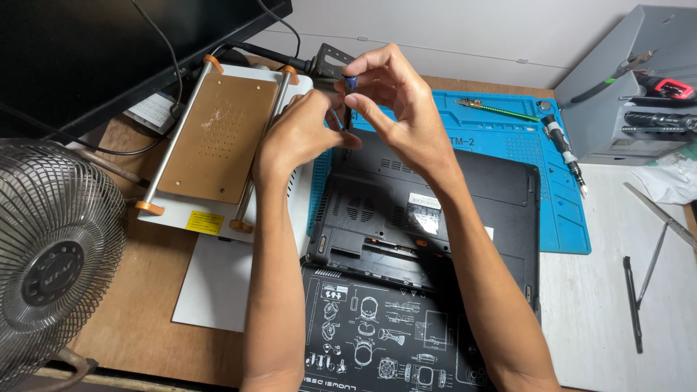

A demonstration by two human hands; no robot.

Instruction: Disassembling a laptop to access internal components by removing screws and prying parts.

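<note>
From the head view, both hands are raised over a black laptop (428,210) lying underside-up on a blue rubber work mat (508,127). The right hand (396,109) pinches the blue cap of a thin dark screwdriver (349,98); the left hand (298,134) closes its fingertips around the shaft just below. A grey tool rack (602,101) at the far right holds several drivers. One tan heating plate (218,138) and one wire fan (54,247) sit left on the wooden surface (138,319).
</note>
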